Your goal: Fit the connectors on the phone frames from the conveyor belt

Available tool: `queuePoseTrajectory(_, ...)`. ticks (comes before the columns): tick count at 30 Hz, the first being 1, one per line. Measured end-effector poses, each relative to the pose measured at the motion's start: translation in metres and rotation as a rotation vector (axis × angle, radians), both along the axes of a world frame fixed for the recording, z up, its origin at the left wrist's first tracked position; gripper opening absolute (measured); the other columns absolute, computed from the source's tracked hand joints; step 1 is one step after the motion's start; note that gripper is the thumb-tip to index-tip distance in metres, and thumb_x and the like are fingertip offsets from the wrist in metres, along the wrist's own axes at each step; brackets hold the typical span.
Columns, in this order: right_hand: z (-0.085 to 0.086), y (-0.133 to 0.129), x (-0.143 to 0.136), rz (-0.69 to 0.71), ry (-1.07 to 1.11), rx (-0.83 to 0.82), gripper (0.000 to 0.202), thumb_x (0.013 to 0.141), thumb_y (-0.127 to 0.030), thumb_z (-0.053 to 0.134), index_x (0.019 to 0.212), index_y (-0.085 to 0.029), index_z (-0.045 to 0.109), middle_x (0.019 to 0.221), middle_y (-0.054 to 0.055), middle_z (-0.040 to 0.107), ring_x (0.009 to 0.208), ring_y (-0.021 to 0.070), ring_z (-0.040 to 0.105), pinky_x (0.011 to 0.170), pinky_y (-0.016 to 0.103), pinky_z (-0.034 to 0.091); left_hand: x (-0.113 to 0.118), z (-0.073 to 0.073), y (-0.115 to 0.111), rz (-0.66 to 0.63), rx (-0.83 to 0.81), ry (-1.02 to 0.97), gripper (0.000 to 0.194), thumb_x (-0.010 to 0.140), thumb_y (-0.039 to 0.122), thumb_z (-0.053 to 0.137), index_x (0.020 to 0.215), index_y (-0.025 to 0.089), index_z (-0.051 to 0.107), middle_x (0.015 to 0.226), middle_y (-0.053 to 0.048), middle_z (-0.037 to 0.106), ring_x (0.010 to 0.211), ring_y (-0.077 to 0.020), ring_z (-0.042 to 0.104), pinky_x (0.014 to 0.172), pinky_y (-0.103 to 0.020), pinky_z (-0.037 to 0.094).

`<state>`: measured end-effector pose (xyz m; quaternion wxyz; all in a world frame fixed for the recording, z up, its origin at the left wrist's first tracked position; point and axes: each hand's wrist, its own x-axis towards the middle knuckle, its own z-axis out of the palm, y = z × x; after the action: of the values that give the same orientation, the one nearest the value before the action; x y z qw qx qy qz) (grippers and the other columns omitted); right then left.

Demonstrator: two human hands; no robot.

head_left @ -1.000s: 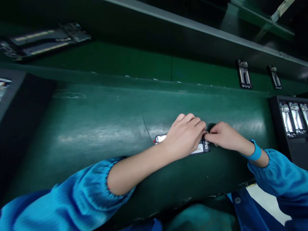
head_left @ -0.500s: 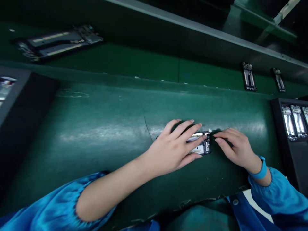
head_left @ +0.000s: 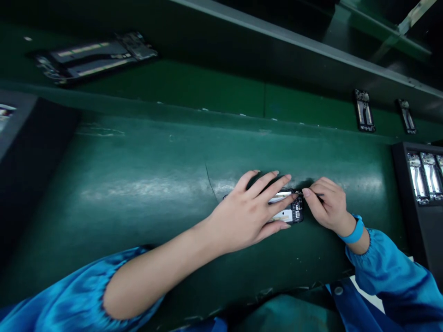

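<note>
A phone with its inside bare [head_left: 287, 215] lies flat on the green mat, its circuit board end to the right. My left hand [head_left: 251, 210] spreads across it, thumb along the near edge and one fingertip on the board, holding it against the mat; the palm hides the phone's left part. At the board end, my right hand [head_left: 327, 203] pinches a thin dark stick-like tool [head_left: 320, 194]. Its tip meets the far right corner of the phone, partly hidden by my thumb; I cannot tell its exact kind.
On the raised back ledge lie an opened phone [head_left: 97, 57] at left and two more, one phone [head_left: 364, 110] and another phone [head_left: 407, 116], at right. A dark tray [head_left: 399, 159] with several opened phones stands right. Another dark box [head_left: 34, 129] stands left.
My right hand has moved left up to the phone's board end, its thumb now over the corner and the tool more visible. My left hand stays on the phone. The view has shifted slightly.
</note>
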<state>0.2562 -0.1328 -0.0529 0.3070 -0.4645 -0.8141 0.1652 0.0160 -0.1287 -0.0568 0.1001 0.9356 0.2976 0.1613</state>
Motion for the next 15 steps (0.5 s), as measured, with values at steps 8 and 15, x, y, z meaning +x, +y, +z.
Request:
queuePoseTrajectory(8,0.0003,-0.0021,0.0014,-0.006,-0.03,0.075,0.023,0.098,-0.015,0.057,0.076,-0.021,0.057,0.065,0.002,0.06,0.061,0.0157,0.051,0.062,0.032,0.044,-0.0005,0.0002,-0.0003,0.017,-0.006,0.01,0.05,0.1,0.054,0.054,0.141,0.025,0.062,0.155,-0.016,0.049,0.135,-0.0397,0.051,0.108,-0.061,0.039)
queuePoseTrajectory(15,0.0008,-0.0043,0.0005,-0.001,-0.05,0.11,0.024,0.097,-0.015,0.057,0.075,-0.022,0.057,0.065,0.003,0.061,0.061,0.0166,0.053,0.061,0.033,0.046,-0.0001,-0.0008,-0.0006,0.013,-0.011,0.008,0.051,0.101,0.054,0.052,0.142,0.025,0.061,0.156,-0.017,0.047,0.135,-0.0405,0.051,0.107,-0.062,0.039)
